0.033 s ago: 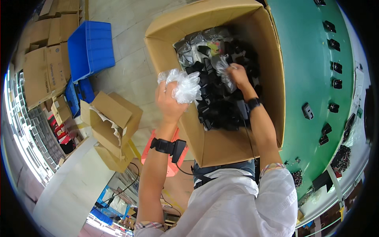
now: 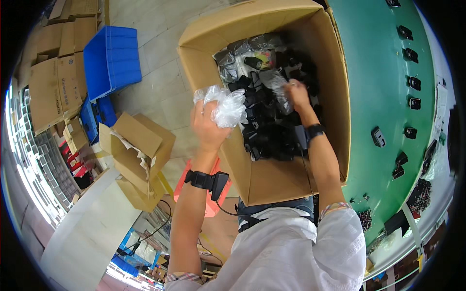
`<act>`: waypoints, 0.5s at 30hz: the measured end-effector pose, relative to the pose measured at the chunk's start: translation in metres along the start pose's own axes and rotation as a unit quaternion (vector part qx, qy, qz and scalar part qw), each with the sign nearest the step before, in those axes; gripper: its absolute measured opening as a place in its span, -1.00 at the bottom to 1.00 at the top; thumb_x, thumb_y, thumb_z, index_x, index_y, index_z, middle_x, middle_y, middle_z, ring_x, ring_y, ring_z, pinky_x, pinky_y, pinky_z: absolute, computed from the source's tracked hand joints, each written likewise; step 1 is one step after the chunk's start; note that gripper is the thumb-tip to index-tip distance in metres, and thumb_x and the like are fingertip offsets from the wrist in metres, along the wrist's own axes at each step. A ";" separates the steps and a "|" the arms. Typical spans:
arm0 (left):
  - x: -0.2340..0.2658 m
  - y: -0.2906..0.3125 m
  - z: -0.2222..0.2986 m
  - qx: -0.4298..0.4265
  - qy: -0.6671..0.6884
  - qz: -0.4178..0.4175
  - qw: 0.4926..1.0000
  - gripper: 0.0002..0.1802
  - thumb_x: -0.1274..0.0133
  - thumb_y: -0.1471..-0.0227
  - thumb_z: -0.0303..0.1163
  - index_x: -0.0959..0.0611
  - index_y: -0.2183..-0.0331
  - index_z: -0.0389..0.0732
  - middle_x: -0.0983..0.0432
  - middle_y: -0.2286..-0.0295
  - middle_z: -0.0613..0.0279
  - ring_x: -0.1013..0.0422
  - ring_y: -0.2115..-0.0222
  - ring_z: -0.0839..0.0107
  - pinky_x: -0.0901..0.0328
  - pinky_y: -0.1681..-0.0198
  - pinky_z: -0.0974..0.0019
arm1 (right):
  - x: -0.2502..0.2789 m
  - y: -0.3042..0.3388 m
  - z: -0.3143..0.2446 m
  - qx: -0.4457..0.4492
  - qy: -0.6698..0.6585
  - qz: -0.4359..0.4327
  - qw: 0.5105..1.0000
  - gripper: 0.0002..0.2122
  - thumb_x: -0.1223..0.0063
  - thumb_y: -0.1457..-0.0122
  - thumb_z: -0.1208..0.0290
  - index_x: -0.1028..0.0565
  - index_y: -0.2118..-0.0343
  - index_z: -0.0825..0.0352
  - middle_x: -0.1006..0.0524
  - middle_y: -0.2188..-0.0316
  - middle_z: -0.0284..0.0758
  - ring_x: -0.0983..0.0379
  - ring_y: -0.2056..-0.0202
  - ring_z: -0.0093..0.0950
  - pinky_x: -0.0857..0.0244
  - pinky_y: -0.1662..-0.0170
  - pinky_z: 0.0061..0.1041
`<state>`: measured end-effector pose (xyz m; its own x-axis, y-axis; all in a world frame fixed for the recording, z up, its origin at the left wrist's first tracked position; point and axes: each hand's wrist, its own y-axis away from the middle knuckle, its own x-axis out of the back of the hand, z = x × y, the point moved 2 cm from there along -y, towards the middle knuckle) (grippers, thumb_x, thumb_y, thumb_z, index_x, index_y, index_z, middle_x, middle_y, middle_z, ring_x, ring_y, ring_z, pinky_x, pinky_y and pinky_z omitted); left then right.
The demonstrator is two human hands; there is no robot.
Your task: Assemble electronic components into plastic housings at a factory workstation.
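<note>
The left hand (image 2: 208,128) grips a bunch of crumpled clear plastic (image 2: 229,107) at the left side of the open carton (image 2: 279,182); inside, the right hand (image 2: 298,96) pinches a clear bag (image 2: 276,86) over loose black parts (image 2: 272,140). Some plastic is gathered; more apparently remains among the parts. Farther off, stacked boxes (image 2: 44,92) bear dark printing.

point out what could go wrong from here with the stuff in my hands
The crumpled clear plastic bulges out of the left hand, so some might slip and drop outside the carton, whose left edge is right there.

The clear bag in the right hand could snag on the jumbled black parts and drag some along.
</note>
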<state>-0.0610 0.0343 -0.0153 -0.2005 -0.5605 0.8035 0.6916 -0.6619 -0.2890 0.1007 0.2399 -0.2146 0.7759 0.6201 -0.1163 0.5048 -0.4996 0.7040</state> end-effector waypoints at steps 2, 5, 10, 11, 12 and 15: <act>-0.002 -0.001 0.001 -0.009 0.002 -0.005 1.000 -0.57 -0.29 0.42 -0.30 -0.53 0.37 -0.14 -0.37 0.39 0.04 -0.34 0.41 0.01 -0.28 0.35 0.08 | 0.009 0.008 -0.004 0.087 0.014 0.120 0.989 -0.89 0.02 -0.03 0.44 -0.40 0.56 0.34 -0.39 0.63 -0.40 -0.28 0.59 -0.53 -0.17 0.49 -0.47; 0.006 0.000 -0.002 0.001 0.003 -0.010 1.000 -0.57 -0.28 0.42 -0.32 -0.53 0.36 -0.15 -0.38 0.37 0.03 -0.35 0.38 -0.01 -0.29 0.32 0.08 | -0.045 0.014 -0.037 0.221 0.255 0.128 0.933 -0.83 0.01 -0.07 0.34 -0.48 0.39 0.35 -0.55 0.46 -0.13 -0.50 0.38 -0.22 -0.34 0.31 -0.30; 0.006 -0.001 0.000 0.017 -0.007 -0.028 0.999 -0.58 -0.27 0.41 -0.35 -0.52 0.37 -0.17 -0.38 0.37 0.02 -0.35 0.38 -0.03 -0.28 0.32 0.06 | -0.159 -0.028 -0.048 0.125 0.550 -0.043 0.825 -0.51 -0.08 0.02 -0.05 -0.52 0.24 0.36 -0.56 0.27 -0.05 -0.51 0.20 -0.15 -0.41 0.20 -0.26; -0.002 -0.003 0.007 0.003 0.005 -0.033 0.999 -0.58 -0.27 0.41 -0.35 -0.52 0.37 -0.17 -0.38 0.37 0.02 -0.35 0.38 -0.03 -0.28 0.32 0.06 | -0.160 -0.056 -0.020 0.141 0.578 -0.024 0.804 -0.50 -0.13 0.06 -0.07 -0.54 0.25 0.33 -0.56 0.27 -0.07 -0.51 0.20 -0.15 -0.41 0.18 -0.25; -0.010 -0.002 0.008 0.000 0.006 -0.041 0.999 -0.58 -0.27 0.41 -0.35 -0.51 0.38 -0.17 -0.38 0.37 0.03 -0.35 0.38 -0.02 -0.28 0.32 0.07 | -0.159 -0.072 -0.003 0.155 0.604 -0.011 0.782 -0.49 -0.18 0.11 -0.08 -0.56 0.26 0.30 -0.57 0.27 -0.10 -0.51 0.20 -0.16 -0.40 0.16 -0.24; 0.006 -0.003 -0.001 0.000 -0.018 -0.037 0.999 -0.58 -0.26 0.40 -0.35 -0.51 0.37 -0.18 -0.39 0.38 0.04 -0.36 0.38 -0.02 -0.28 0.32 0.07 | -0.172 -0.058 -0.004 0.069 0.519 -0.038 0.851 -0.56 -0.21 0.12 0.00 -0.59 0.31 0.29 -0.57 0.28 -0.13 -0.52 0.23 -0.15 -0.41 0.17 -0.25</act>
<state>-0.0643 0.0325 -0.0103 -0.2266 -0.4917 0.8408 0.6751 -0.7015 -0.2283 -0.0637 0.1649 -0.2325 0.0222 0.8178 0.5750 0.6332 -0.4566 0.6249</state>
